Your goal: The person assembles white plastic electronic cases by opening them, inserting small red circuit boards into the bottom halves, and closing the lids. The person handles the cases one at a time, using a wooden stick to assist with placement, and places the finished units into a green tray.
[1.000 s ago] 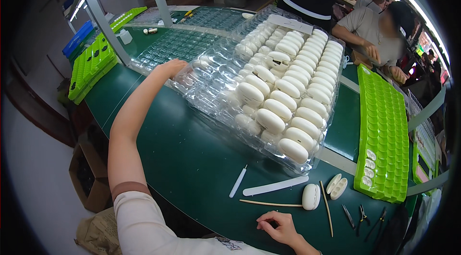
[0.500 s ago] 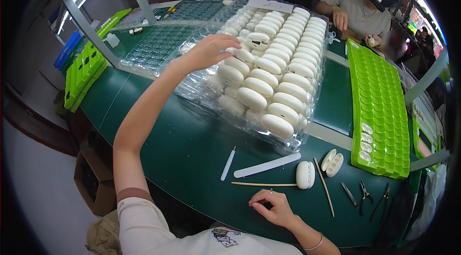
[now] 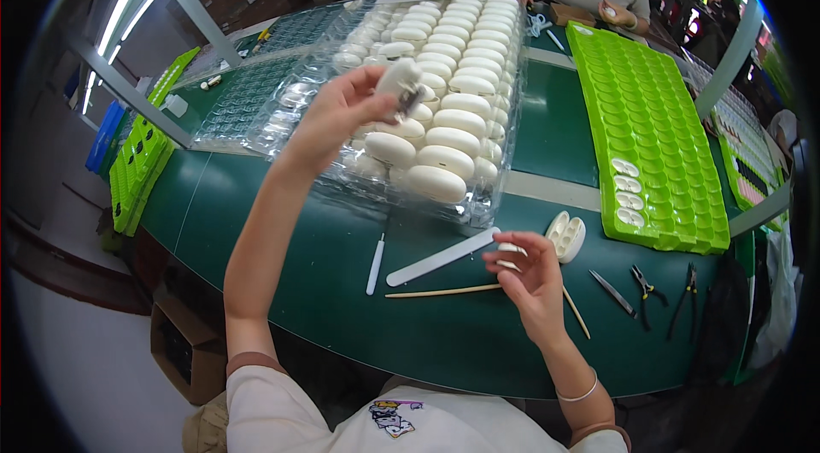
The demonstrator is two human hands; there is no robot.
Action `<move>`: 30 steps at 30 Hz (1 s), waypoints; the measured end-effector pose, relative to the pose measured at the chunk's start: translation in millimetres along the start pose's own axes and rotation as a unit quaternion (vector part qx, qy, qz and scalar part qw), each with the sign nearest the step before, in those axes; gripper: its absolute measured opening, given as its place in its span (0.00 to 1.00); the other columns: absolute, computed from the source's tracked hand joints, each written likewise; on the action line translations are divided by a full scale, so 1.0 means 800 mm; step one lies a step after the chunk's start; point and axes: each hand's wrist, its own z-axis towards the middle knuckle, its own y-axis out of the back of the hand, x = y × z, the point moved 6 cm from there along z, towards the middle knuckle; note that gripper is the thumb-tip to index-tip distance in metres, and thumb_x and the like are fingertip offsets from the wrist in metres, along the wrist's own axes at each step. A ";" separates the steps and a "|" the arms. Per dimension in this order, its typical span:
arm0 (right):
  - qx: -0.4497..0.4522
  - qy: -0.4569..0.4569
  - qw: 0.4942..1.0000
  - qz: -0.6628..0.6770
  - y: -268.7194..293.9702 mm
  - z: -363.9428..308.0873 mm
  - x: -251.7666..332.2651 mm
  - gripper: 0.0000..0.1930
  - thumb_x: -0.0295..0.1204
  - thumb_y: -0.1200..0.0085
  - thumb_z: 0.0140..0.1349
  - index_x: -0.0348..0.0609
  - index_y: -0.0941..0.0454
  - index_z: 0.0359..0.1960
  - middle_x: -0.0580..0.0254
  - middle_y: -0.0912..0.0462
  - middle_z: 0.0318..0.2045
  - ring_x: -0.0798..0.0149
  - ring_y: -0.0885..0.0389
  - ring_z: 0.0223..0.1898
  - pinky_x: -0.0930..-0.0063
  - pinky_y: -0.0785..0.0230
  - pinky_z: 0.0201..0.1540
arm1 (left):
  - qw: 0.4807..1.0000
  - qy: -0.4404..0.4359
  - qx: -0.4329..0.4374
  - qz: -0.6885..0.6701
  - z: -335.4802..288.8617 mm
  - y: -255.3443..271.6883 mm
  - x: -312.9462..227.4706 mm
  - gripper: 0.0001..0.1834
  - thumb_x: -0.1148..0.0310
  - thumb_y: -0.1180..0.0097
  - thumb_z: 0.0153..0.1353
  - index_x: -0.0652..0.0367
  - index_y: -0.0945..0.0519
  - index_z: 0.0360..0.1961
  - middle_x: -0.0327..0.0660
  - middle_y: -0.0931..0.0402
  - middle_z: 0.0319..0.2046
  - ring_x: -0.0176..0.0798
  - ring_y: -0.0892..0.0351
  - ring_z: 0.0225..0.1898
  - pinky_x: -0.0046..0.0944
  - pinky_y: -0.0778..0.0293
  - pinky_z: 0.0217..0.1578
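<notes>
White case (image 3: pixel 400 81) sits pinched in the raised left hand (image 3: pixel 337 116).

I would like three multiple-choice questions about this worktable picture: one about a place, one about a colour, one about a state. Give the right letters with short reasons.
1. Where does the flat white stick lie?
A. on the green table, in front of the clear tray
B. inside the green tray
C. on the floor

2. What colour is the tray with many empty pockets on the person's right?
A. blue
B. bright green
C. red

3. What is the state of the left hand?
A. flat on the table
B. raised, holding a white oval case
C. empty, hanging down

Answers:
1 A, the stick rests on the table near the clear tray.
2 B, the green tray is bright green.
3 B, the fingers close around the white case above the clear tray.
</notes>
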 end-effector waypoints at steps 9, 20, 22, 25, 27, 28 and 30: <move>-0.030 -0.121 0.983 0.135 0.035 -0.011 0.004 0.24 0.24 0.45 0.53 0.36 0.38 0.51 0.54 0.31 0.47 0.67 0.26 0.40 0.74 0.28 0.39 | 0.969 0.075 0.019 -0.234 -0.105 -0.216 0.074 0.21 0.79 0.41 0.47 0.61 0.28 0.46 0.40 0.26 0.42 0.32 0.28 0.44 0.35 0.30 0.44; 0.006 -0.118 0.977 0.176 0.017 -0.019 0.014 0.32 0.17 0.43 0.48 0.40 0.44 0.55 0.51 0.31 0.48 0.62 0.30 0.51 0.71 0.30 0.48 | 0.940 -0.338 -0.052 0.007 -0.122 -0.189 0.059 0.22 0.80 0.36 0.41 0.57 0.29 0.39 0.54 0.26 0.44 0.50 0.24 0.44 0.44 0.28 0.45; -0.016 -0.080 0.987 0.139 0.018 -0.021 0.009 0.33 0.15 0.42 0.46 0.41 0.44 0.54 0.52 0.32 0.48 0.61 0.30 0.50 0.70 0.29 0.48 | 0.964 -0.258 -0.025 -0.062 -0.119 -0.190 0.071 0.21 0.79 0.39 0.44 0.60 0.30 0.42 0.55 0.28 0.46 0.49 0.27 0.47 0.43 0.32 0.49; -0.051 -0.046 0.993 0.101 0.025 -0.024 0.002 0.33 0.13 0.40 0.43 0.42 0.44 0.51 0.52 0.33 0.47 0.60 0.29 0.49 0.69 0.27 0.46 | 0.977 -0.146 0.015 -0.156 -0.121 -0.196 0.086 0.24 0.74 0.40 0.47 0.64 0.32 0.46 0.56 0.30 0.48 0.47 0.31 0.52 0.41 0.38 0.54; -0.060 -0.035 0.992 0.103 0.027 -0.025 0.000 0.33 0.13 0.40 0.42 0.43 0.45 0.49 0.52 0.33 0.47 0.60 0.28 0.48 0.70 0.26 0.45 | 0.982 -0.130 0.016 -0.139 -0.125 -0.200 0.087 0.30 0.69 0.37 0.45 0.65 0.33 0.49 0.55 0.30 0.48 0.45 0.32 0.52 0.40 0.40 0.54; -0.059 -0.030 0.991 0.112 0.025 -0.024 0.002 0.33 0.13 0.39 0.42 0.43 0.45 0.48 0.52 0.33 0.47 0.60 0.28 0.48 0.70 0.26 0.45 | 0.985 -0.140 0.008 -0.100 -0.127 -0.202 0.086 0.32 0.67 0.35 0.43 0.65 0.34 0.50 0.54 0.30 0.48 0.44 0.32 0.52 0.40 0.40 0.54; -0.050 -0.023 0.990 0.128 0.023 -0.024 0.003 0.33 0.13 0.39 0.42 0.43 0.45 0.47 0.52 0.32 0.46 0.61 0.28 0.48 0.70 0.26 0.44 | 0.982 -0.168 -0.014 -0.079 -0.129 -0.202 0.084 0.35 0.63 0.33 0.41 0.65 0.33 0.50 0.52 0.29 0.47 0.44 0.30 0.51 0.40 0.39 0.53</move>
